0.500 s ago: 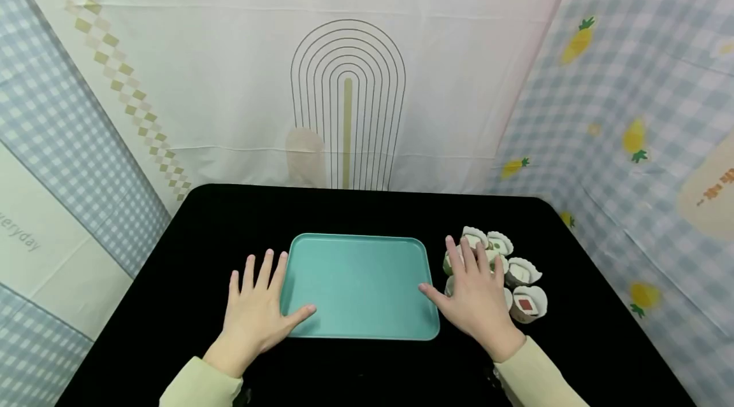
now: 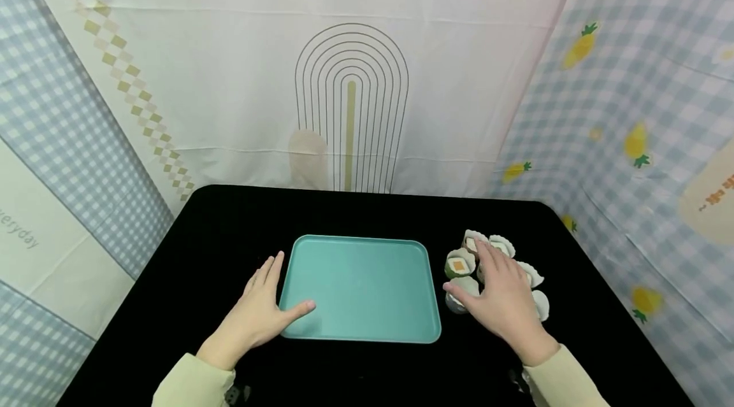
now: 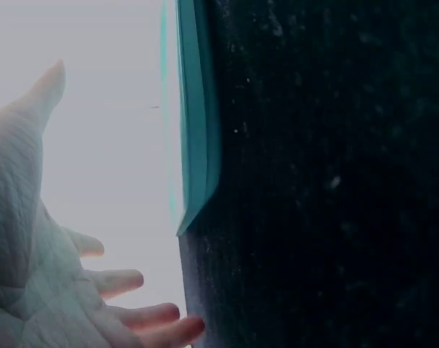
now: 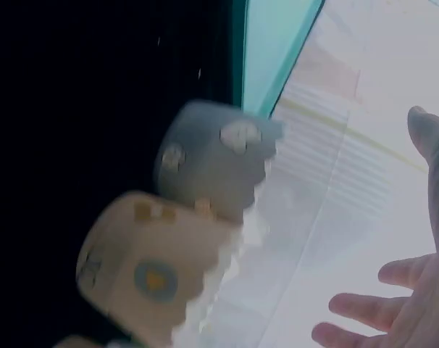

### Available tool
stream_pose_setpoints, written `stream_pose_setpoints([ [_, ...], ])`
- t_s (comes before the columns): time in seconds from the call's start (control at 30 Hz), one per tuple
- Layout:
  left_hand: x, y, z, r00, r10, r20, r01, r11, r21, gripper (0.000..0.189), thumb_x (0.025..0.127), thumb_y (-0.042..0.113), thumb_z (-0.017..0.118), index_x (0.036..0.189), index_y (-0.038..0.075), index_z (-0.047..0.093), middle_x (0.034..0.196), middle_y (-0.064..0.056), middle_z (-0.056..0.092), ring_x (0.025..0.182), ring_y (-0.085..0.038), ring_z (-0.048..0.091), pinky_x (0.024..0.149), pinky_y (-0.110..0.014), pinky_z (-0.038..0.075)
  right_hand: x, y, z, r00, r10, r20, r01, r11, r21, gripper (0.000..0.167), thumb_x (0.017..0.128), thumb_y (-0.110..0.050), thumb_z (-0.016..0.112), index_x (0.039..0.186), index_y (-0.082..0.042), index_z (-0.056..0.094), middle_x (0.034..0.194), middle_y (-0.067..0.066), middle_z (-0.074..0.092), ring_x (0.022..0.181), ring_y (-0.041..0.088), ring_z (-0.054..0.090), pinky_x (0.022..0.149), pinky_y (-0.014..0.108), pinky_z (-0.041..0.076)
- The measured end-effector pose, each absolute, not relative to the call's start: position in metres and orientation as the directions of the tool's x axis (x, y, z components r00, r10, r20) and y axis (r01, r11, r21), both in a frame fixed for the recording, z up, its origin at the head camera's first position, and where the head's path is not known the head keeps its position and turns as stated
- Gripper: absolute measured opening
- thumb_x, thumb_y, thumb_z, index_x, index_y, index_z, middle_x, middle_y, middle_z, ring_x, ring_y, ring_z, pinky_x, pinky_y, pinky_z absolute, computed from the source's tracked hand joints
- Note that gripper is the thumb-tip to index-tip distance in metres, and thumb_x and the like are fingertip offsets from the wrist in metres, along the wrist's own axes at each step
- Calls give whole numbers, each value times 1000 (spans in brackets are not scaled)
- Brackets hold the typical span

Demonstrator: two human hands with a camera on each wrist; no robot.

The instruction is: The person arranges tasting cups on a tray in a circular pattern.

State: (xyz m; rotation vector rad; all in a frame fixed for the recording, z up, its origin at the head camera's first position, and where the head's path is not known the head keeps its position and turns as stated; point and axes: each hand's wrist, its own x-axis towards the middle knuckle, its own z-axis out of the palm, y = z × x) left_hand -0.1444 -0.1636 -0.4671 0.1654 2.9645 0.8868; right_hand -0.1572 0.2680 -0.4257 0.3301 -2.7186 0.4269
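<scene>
A turquoise rectangular tray (image 2: 361, 292) lies in the middle of the black table. Over its left edge my left hand (image 2: 249, 318) is held with straight fingers and the thumb spread toward the tray; nothing is in it. My right hand (image 2: 507, 302) hovers at the cluster of scalloped paper baking cups on the right, fingers stretched forward and thumb apart, covering part of several cups. Left of that hand stand a green cup (image 2: 460, 264) with an orange square inside and a grey-blue cup (image 2: 462, 300). The right wrist view shows a tan patterned cup (image 4: 147, 264) beside the grey-blue one.
The black table (image 2: 361, 213) has rounded far corners. A pale printed curtain (image 2: 229, 95) hangs behind it, and a blue checked cloth with pineapples (image 2: 608, 203) hangs along the right side.
My right hand has shifted right, away from the tray and further over the cups, uncovering the green and grey-blue ones. My left hand has turned more sideways, its fingers closer together.
</scene>
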Motion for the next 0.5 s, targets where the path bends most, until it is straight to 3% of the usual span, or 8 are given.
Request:
stream_pose_setpoints([
  [0.13, -146, -166, -470, -989, 139, -42, 87, 798, 596, 117, 76, 76, 59, 157, 15, 0, 158, -21, 9, 139, -50, 16, 101, -68, 27, -154, 285, -421, -907, -142, 396, -279, 908, -314, 97, 78, -66, 68, 151, -14, 33, 136, 21, 50, 115, 45, 49, 91, 62, 36],
  [0.33, -151, -170, -472, -979, 192, -64, 91, 701, 707, 116, 79, 65, 67, 156, 10, 1, 157, -24, 10, 137, -48, 24, 101, -63, 33, -149, 314, -407, -956, -76, 285, -194, 890, -414, 101, 78, -64, 69, 155, -13, 25, 142, 27, 42, 120, 50, 42, 88, 65, 35],
  [0.5, -159, -176, -477, -966, 216, -143, 2, 560, 829, 112, 82, 51, 74, 156, 9, 2, 157, -20, 13, 133, -43, 36, 98, -52, 43, -148, 338, -400, -983, -42, 179, -128, 858, -498, 101, 83, -59, 67, 156, -11, 17, 144, 28, 37, 124, 50, 38, 85, 64, 37],
])
